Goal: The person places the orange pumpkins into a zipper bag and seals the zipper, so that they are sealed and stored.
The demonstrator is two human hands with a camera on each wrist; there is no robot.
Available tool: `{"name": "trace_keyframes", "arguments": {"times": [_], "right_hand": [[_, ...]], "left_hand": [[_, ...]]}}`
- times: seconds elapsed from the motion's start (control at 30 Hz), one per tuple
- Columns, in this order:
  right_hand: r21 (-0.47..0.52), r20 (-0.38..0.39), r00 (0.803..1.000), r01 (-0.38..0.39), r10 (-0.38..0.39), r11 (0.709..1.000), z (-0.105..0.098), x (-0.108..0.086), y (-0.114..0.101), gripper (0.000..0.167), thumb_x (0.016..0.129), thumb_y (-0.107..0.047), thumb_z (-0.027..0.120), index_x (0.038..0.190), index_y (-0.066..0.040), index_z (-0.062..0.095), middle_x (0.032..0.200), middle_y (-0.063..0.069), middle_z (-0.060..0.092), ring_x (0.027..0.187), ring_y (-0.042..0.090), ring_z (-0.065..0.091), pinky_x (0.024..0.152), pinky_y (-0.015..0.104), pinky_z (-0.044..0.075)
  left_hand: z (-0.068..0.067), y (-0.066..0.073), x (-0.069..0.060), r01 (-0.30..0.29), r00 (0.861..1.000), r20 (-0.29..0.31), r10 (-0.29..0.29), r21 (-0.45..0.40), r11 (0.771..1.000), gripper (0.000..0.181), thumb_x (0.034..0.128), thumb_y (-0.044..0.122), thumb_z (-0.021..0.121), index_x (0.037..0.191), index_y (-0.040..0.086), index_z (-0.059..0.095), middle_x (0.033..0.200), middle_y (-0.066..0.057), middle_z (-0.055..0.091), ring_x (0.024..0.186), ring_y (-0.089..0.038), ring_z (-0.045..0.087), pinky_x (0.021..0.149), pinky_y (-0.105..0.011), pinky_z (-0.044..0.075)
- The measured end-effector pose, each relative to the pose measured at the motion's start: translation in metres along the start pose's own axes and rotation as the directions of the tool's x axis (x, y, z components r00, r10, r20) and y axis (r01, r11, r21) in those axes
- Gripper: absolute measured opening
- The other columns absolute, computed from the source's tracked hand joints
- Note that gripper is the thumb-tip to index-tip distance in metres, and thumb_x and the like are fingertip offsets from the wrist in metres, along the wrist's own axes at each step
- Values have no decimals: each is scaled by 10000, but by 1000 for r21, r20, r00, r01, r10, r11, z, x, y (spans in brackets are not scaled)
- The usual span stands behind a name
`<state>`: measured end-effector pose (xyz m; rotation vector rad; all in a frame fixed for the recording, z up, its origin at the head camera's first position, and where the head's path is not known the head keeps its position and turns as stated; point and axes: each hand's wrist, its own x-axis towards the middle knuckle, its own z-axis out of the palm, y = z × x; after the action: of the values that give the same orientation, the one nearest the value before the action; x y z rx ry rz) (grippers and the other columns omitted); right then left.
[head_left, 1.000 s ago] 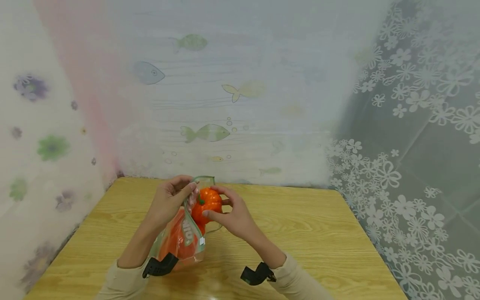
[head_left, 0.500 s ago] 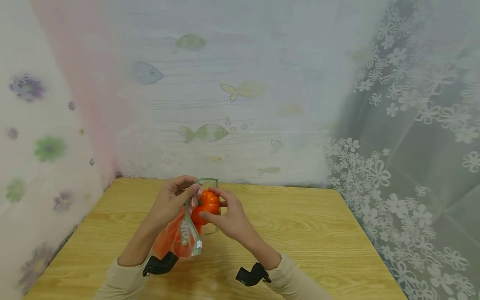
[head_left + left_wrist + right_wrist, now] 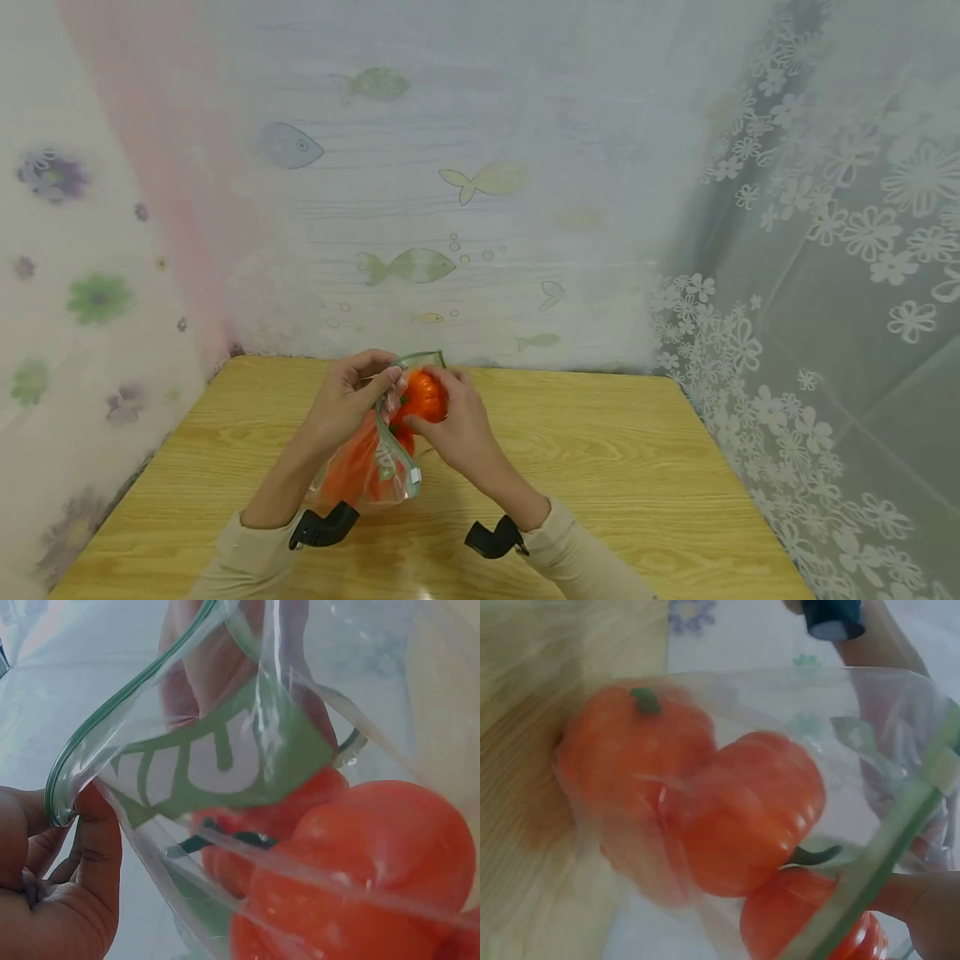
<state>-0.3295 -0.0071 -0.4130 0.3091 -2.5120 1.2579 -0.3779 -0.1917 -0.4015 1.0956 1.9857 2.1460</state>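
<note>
In the head view, my left hand [image 3: 348, 396] pinches the rim of a clear zip bag [image 3: 225, 757] with a green edge and a white slider [image 3: 416, 476]. My right hand [image 3: 461, 421] grips a glossy orange-red bell pepper [image 3: 425, 396] at the bag's open mouth, thumb on the near side. Another pepper [image 3: 403, 437] shows just below it. Through the film in the right wrist view, a large pepper [image 3: 637, 750] with a green stem lies against a second pepper [image 3: 754, 814]. My right fingertips are partly hidden behind the held pepper.
The bag hangs over a wood-grain table [image 3: 600, 475]. A wall with painted fish [image 3: 420, 265] rises behind it, and a flowered wall stands on the left. A grey panel with white flowers [image 3: 772, 408] borders the right side. Black cameras [image 3: 324, 527] sit on both wrists.
My right hand has turned slightly, and the held pepper has shifted a little up and right. The bag has swung and its slider has moved right. My left hand keeps its pinch.
</note>
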Motion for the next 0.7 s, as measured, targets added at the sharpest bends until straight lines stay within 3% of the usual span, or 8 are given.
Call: {"name": "trace_keyframes", "arguments": {"times": [0.2,0.33,0.47,0.7], "right_hand": [[-50,-72,997,4,-8,999,-2,4,6,647,861,-133,841,1436,-81,548,1337,181,494,1140,359,625,911,459,605],[-41,-71,997,-6,3,999,-6,4,6,647,873,-154,833,1446,-79,542,1323,177,498,1133,347,621,899,444,610],[6,-11,1000,-11,11,1000,-12,1,3,620,882,-195,824,1429,-63,563,1307,174,524,1104,301,606,844,389,621],[131,147,989,-26,7,991,-20,-3,-3,596,907,-254,783,1437,-81,571,1329,138,569,1047,285,638,718,306,632]], "left_hand": [[4,1,0,-13,1000,-7,13,9,1000,221,1062,90,545,1135,-111,600,856,-102,678,622,-114,613,564,-242,569],[7,2,-1,-2,1000,-14,2,-5,1000,237,1061,92,548,1137,-128,589,865,-102,676,633,-106,612,573,-230,568],[9,3,-2,30,999,-25,-30,-24,999,228,1065,119,551,1145,-90,598,879,-154,665,635,-104,604,569,-222,561],[11,2,-2,44,999,-25,-44,-17,999,231,1068,132,545,1162,-77,583,820,-29,647,605,-112,577,521,-217,538]]}}
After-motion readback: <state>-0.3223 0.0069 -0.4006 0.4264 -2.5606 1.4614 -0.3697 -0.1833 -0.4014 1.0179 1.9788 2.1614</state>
